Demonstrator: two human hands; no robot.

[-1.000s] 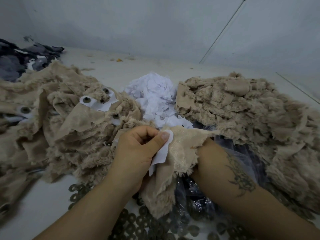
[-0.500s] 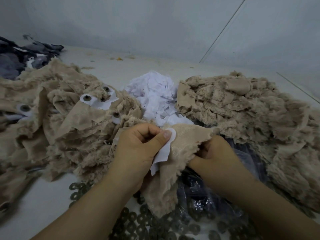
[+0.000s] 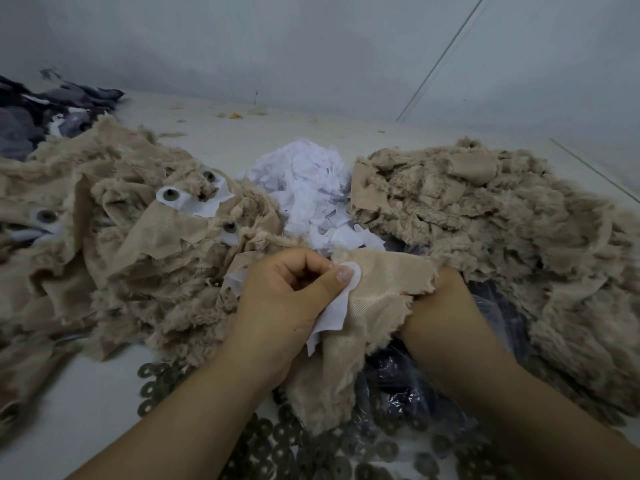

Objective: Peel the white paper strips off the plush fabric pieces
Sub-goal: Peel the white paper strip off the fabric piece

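Nearest the camera, dark ring washers (image 3: 277, 441) lie scattered on the pale counter (image 3: 69, 403), some under crinkled clear plastic (image 3: 398, 393). Just beyond, the left hand (image 3: 287, 306) pinches a white paper strip (image 3: 334, 306) between thumb and curled fingers, the strip lying against the smooth backing of a beige plush piece (image 3: 377, 299). The right hand (image 3: 440, 299) grips that piece's ragged right edge; its fingers are tucked under the fabric. The strip looks partly lifted, so this peel is underway, not finished. To the left, a heap of plush pieces (image 3: 114, 258) shows at least 3 white strips with dark eye studs (image 3: 169, 195), so plenty is left. Farther back sits a mound of peeled paper scraps (image 3: 304, 188), and to the right a plush pile (image 3: 485, 216) with no paper visible, likely done. Dark fabric (image 3: 41, 109) lies at the far left
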